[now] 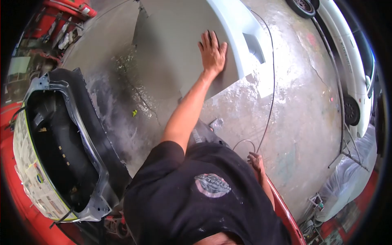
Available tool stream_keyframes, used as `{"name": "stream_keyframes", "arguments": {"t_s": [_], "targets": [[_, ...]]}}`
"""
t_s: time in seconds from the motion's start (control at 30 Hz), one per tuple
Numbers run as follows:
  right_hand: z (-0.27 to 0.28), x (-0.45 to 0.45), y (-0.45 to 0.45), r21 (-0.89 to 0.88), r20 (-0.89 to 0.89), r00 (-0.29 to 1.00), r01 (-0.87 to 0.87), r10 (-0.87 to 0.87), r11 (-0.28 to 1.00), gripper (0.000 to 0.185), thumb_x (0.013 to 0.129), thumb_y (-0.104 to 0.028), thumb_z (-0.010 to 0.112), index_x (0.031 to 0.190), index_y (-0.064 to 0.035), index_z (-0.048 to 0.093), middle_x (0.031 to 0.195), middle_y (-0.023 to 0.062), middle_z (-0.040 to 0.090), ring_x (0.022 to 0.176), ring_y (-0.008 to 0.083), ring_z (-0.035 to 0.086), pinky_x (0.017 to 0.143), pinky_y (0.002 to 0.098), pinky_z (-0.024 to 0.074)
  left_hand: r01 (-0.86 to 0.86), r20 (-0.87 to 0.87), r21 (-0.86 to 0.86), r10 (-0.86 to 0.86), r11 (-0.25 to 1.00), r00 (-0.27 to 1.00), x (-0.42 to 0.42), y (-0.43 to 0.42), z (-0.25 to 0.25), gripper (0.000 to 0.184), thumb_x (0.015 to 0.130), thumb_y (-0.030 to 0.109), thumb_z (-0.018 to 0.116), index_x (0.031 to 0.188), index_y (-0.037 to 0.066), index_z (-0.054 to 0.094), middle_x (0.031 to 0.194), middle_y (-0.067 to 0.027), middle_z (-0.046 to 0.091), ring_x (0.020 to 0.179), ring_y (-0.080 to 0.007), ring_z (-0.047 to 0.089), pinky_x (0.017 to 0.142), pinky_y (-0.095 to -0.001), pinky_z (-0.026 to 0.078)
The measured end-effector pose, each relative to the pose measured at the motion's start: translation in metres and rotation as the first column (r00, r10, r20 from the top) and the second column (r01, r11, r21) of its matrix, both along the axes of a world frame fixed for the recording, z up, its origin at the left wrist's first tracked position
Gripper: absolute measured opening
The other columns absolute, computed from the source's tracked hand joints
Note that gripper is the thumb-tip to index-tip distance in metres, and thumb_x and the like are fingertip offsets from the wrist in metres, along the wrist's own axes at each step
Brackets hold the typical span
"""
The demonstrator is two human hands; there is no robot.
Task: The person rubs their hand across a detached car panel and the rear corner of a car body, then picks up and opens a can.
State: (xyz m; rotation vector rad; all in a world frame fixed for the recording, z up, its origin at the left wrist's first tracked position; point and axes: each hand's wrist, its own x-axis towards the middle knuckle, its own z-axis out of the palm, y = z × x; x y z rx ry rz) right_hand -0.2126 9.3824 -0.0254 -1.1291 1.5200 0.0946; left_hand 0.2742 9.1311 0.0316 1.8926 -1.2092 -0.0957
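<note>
My left hand (212,53) lies flat with fingers spread on the grey face of a large car body panel (175,41). The panel's right side is a pale, glossy strip with a rectangular opening in it. Low on the right, beside my hip, my right hand (256,161) has its fingers closed around a thin dark hose (272,73). From that hand the hose makes a small loop and runs up past the panel's right side. My left arm reaches forward across the floor.
To the left stands a car body (83,118) with an open rear, partly masked with newspaper (36,175). A white car (347,45) is at right, near a metal stand (349,149) and a plastic-covered object (349,175). A red edge (286,208) runs beside my right arm.
</note>
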Motion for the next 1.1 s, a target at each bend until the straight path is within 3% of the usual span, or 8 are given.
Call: {"name": "stream_keyframes", "arguments": {"t_s": [0.13,0.3,0.6,0.77,0.9,1.03,1.1], "targets": [[-0.01,-0.007,0.017,0.051,-0.01,0.998,0.065,-0.065,0.997,0.042,0.09,-0.019,0.055,0.123,0.008,0.057,0.094,0.0193,0.069,0.077,0.0217,0.068,0.066,0.0301,0.0536,-0.046,0.022,0.011,0.045,0.999,0.999,0.055,-0.051,-0.006,0.07,0.1,0.049,0.029,0.145,-0.005,0.026,0.15,-0.0295,0.023,0.141,-0.043,0.018,0.112,-0.0589,0.014],[-0.008,0.001,0.021,0.003,0.005,1.0,0.022,-0.022,1.0,0.042,0.09,-0.018,0.055,0.122,0.0088,0.057,0.094,0.02,0.069,0.078,0.0231,0.069,0.066,0.0313,0.0535,-0.069,-0.031,0.021,0.07,0.997,0.997,0.07,-0.062,-0.007,0.071,0.1,0.05,0.027,0.144,-0.006,0.026,0.15,-0.0295,0.022,0.141,-0.0436,0.017,0.113,-0.058,0.015],[-0.02,0.018,-0.005,0.015,0.005,0.999,-0.052,0.052,0.999,0.045,0.089,-0.023,0.054,0.123,0.0065,0.058,0.098,0.0196,0.069,0.082,0.0253,0.07,0.069,0.0331,0.0537,0.042,0.028,0.028,-0.043,0.999,0.999,-0.007,0.008,-0.003,0.073,0.1,0.049,0.031,0.145,-0.007,0.022,0.152,-0.0316,0.015,0.142,-0.0462,0.012,0.114,-0.0581,0.007],[-0.022,0.017,-0.02,-0.02,0.034,0.996,-0.079,0.079,0.997,0.045,0.088,-0.021,0.055,0.122,0.0084,0.058,0.097,0.0214,0.069,0.08,0.0255,0.069,0.07,0.033,0.0543,0.094,0.029,0.009,-0.094,0.996,0.995,-0.052,0.053,-0.003,0.077,0.099,0.052,0.03,0.146,-0.008,0.019,0.151,-0.0328,0.014,0.141,-0.0487,0.011,0.113,-0.0614,0.008],[-0.018,0.019,-0.028,-0.018,0.031,0.997,-0.075,0.075,0.997,0.043,0.088,-0.019,0.054,0.12,0.0088,0.058,0.098,0.0222,0.068,0.078,0.0254,0.069,0.07,0.0331,0.055,0.17,0.047,0.063,-0.174,0.983,0.984,-0.08,0.086,-0.005,0.075,0.1,0.049,0.032,0.148,-0.005,0.011,0.153,-0.032,0.006,0.141,-0.0497,0.007,0.111,-0.0634,0.008],[-0.017,0.017,-0.03,-0.005,0.027,0.996,-0.08,0.08,0.997,0.041,0.088,-0.018,0.054,0.12,0.0089,0.059,0.099,0.0223,0.068,0.078,0.0252,0.069,0.069,0.0328,0.0549,0.239,0.038,0.09,-0.243,0.967,0.969,-0.093,0.113,-0.007,0.078,0.099,0.05,0.032,0.147,-0.008,0.011,0.152,-0.0334,0.004,0.141,-0.0508,0.003,0.111,-0.0632,0.007],[-0.016,0.014,-0.031,-0.007,0.014,0.996,-0.094,0.094,0.996,0.041,0.088,-0.017,0.053,0.12,0.0084,0.059,0.099,0.0222,0.069,0.078,0.0248,0.069,0.068,0.0324,0.0547,0.22,0.031,0.057,-0.222,0.974,0.975,-0.092,0.111,-0.006,0.076,0.099,0.051,0.031,0.147,-0.006,0.016,0.152,-0.0324,0.01,0.141,-0.0496,0.008,0.111,-0.0629,0.008]]}}
